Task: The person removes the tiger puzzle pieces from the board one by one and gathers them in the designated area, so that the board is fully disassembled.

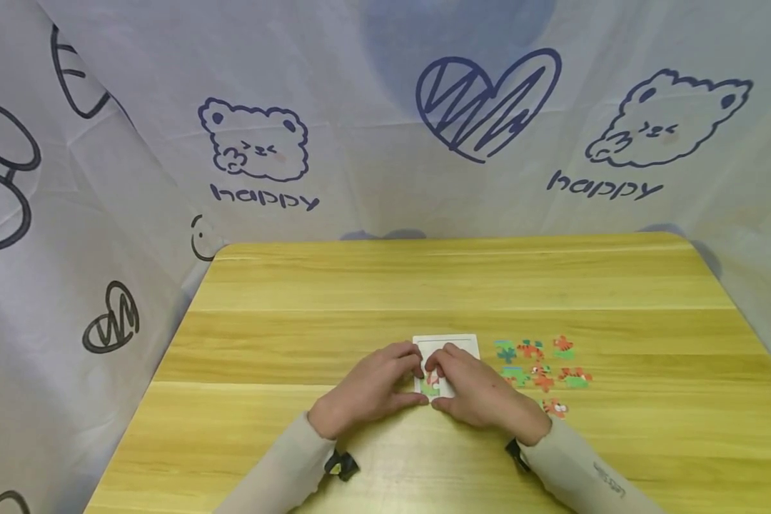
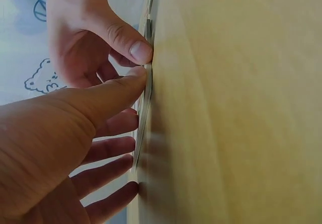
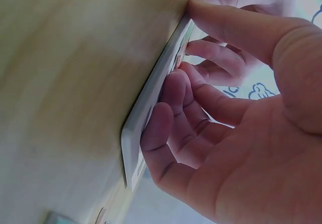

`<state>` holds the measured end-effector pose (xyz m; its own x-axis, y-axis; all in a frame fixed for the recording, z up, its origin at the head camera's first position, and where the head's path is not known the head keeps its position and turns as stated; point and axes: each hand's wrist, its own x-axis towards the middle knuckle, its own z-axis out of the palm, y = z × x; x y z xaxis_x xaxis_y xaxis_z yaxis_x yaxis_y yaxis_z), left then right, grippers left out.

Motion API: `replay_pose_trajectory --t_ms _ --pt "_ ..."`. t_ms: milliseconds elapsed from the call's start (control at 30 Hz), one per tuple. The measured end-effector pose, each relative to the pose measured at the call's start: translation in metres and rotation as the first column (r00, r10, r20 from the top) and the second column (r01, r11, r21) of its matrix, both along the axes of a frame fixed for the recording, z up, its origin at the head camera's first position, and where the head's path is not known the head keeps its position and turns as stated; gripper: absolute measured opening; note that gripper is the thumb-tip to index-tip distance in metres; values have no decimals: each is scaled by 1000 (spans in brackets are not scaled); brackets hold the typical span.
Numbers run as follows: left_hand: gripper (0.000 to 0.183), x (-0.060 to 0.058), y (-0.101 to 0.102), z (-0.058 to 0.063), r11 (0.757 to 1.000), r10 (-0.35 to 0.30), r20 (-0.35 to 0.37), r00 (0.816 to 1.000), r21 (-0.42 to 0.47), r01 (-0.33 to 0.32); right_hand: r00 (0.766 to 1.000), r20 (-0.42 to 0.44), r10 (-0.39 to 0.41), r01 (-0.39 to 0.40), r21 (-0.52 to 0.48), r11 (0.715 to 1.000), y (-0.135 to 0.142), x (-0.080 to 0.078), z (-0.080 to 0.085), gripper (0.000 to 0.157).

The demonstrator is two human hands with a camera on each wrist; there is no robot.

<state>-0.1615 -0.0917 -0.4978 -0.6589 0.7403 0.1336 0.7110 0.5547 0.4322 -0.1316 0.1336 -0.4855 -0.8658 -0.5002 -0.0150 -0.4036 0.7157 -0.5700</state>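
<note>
A small white puzzle tray (image 1: 446, 338) lies on the table between the hands. Green and orange jigsaw pieces (image 1: 429, 389) sit in its near left part, partly hidden by fingers. My left hand (image 1: 375, 382) holds the tray at its left side, thumb at the near edge and fingertips on the left rim. From the right, my right hand (image 1: 478, 385) reaches over the tray with bent fingers, the index fingertip on the orange piece and the thumb at the near edge. In the left wrist view, both thumbs meet the tray's edge (image 2: 148, 90) close together.
Several loose jigsaw pieces (image 1: 542, 377), orange, green and blue, lie right of the tray, some close to the right wrist. The wooden table (image 1: 283, 300) ends at a hanging white cloth (image 1: 373, 185) with drawings behind and at the left.
</note>
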Motion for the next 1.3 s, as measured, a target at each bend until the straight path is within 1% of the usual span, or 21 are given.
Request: replay_pose_trajectory --t_ms 267,567,700,800,933,1000,1033,1133,1200,1267,1300 --pt "29 -3 -1 -1 999 -32 7 999 -1 32 1000 5 7 -7 -9 1000 1 0 0 41" --pt "32 -4 -2 -3 999 -26 9 1000 -24 26 1000 5 -1 2 -17 1000 1 -1 1 42" --pt "36 -4 -2 -3 1000 -12 23 1000 -25 13 1000 16 -16 17 -48 999 0 -3 0 44" --pt "39 -3 -1 -1 1000 -7 28 1000 -23 8 999 38 -28 32 -99 995 -1 -4 0 39" --pt "37 -4 -1 0 1000 -15 13 1000 -18 15 998 54 -40 49 -169 984 1 -6 -1 24" --pt "37 -4 -1 -1 1000 -23 7 1000 -9 23 998 52 -38 47 -193 980 3 -7 -1 21" --pt "37 -5 -1 -3 1000 -28 3 1000 -1 28 998 45 -33 42 -204 978 3 -7 0 20" --pt "37 -8 -4 -12 999 -44 -31 999 22 45 999 36 -37 44 -228 973 8 -7 3 18" --pt "38 -10 -6 -17 998 -48 -37 998 38 50 998 34 -53 60 -236 970 13 -7 6 17" --pt "39 -14 -7 -26 998 -46 -52 998 46 49 997 37 -74 80 -241 967 21 -6 11 16" --pt "39 -14 -7 -27 997 -43 -45 998 54 45 996 35 -84 90 -242 966 26 -5 12 16"
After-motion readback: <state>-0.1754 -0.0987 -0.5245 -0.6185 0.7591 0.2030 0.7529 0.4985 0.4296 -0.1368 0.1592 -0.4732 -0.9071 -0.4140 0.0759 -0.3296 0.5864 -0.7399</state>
